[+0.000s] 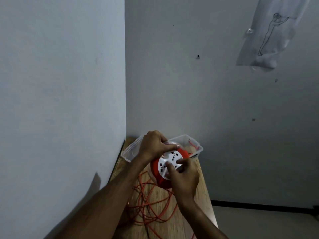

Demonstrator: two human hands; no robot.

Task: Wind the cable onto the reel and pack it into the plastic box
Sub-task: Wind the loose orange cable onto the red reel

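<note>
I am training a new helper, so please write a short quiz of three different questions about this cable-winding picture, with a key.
1. True or false: all of the orange cable is already wound on the round orange-and-white plastic reel.
2. Which hand grips the reel's upper rim? A) left hand B) right hand
3. Fill in: the clear plastic box stands on the wooden table, ____ the reel, near the wall corner.

Key: 1 false, loose loops lie on the table; 2 A; 3 behind.
</note>
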